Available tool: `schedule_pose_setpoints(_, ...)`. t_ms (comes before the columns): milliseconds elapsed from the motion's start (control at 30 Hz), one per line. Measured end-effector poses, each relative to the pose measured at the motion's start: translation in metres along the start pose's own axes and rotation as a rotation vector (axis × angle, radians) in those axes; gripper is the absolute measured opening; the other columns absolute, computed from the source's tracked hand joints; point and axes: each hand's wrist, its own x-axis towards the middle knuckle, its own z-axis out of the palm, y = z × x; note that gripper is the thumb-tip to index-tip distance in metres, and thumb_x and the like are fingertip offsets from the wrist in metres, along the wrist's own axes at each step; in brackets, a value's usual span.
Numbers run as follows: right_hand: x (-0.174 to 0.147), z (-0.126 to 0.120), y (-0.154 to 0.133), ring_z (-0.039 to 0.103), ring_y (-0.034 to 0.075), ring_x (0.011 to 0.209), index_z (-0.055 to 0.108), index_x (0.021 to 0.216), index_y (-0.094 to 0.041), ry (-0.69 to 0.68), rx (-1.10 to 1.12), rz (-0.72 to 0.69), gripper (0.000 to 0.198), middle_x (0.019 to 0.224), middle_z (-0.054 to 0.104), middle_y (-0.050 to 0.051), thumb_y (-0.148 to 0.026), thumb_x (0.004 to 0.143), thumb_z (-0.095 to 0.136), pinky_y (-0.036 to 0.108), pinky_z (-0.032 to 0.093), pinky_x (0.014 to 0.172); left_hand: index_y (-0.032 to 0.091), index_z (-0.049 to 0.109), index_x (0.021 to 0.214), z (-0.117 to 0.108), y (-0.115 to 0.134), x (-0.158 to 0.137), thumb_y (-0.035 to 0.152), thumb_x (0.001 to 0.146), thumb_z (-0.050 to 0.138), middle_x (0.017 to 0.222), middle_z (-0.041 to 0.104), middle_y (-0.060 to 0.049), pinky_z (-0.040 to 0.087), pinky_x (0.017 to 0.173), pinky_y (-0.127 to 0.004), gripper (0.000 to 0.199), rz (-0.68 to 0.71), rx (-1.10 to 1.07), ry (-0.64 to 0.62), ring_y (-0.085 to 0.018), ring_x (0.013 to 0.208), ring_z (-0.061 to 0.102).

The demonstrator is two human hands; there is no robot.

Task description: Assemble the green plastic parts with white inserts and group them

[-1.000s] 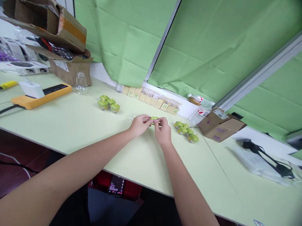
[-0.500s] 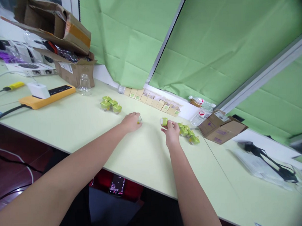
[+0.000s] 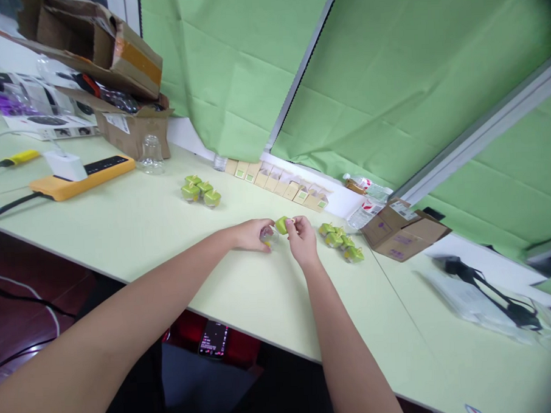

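My left hand (image 3: 253, 235) is closed around a small clear plastic cup (image 3: 268, 236) with a bit of yellow low on it. Close to the cup's mouth, my right hand (image 3: 303, 239) pinches a green lid (image 3: 282, 225) with a small loop, tilted on its side. I cannot tell whether lid and cup touch. Right of my right hand stands a group of green-lidded clear cups (image 3: 341, 240). Another group of green-lidded cups (image 3: 200, 190) sits on the table to the left of my hands.
Small cardboard boxes (image 3: 274, 183) line the back of the table (image 3: 256, 305). At left are an orange power strip (image 3: 91, 176), a clear bottle (image 3: 151, 156) and a larger carton (image 3: 135, 130). A cardboard box (image 3: 402, 228) and plastic packages (image 3: 367, 205) stand at right.
Both hands have come together over the table. My left hand moved right with the clear cup, and my right hand moved left with the green lid, which has turned.
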Motion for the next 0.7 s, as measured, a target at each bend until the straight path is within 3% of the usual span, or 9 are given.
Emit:
schedule_pose_setpoints(100,-0.0034,-0.0007,-0.0046,0.058,0.015,0.073,0.053,0.087,-0.022,-0.089,-0.083,-0.065,0.030,0.082,0.064,0.001,-0.052,0.087,0.054,0.027,0.046,0.066,0.018,0.063,0.102,0.0001,-0.0034,0.0021,0.035,0.059,0.079,0.095,0.066,-0.003,0.046,0.071,-0.029,0.048,0.007,0.032,0.014,-0.021,0.083,0.062)
schedule_pose_setpoints(233,-0.0060,-0.0008,-0.0094,0.059,0.016,0.074,0.054,0.088,-0.023,-0.191,-0.189,-0.101,0.028,0.087,0.067,0.002,-0.051,0.089,0.051,0.028,0.046,0.065,0.018,0.063,0.088,0.0018,-0.0026,0.0032,0.038,0.057,0.081,0.080,0.061,0.000,0.040,0.061,-0.026,0.041,-0.016,0.045,0.041,-0.017,0.070,0.056)
schedule_pose_setpoints(700,-0.0038,-0.0030,-0.0047,0.062,0.018,0.082,0.058,0.086,-0.022,-0.266,-0.135,-0.094,0.028,0.094,0.070,0.004,-0.050,0.088,0.053,0.029,0.049,0.067,0.018,0.062,0.085,0.0022,-0.0035,0.0022,0.036,0.057,0.081,0.077,0.059,0.002,0.039,0.060,-0.025,0.039,0.003,-0.022,0.030,-0.016,0.069,0.054)
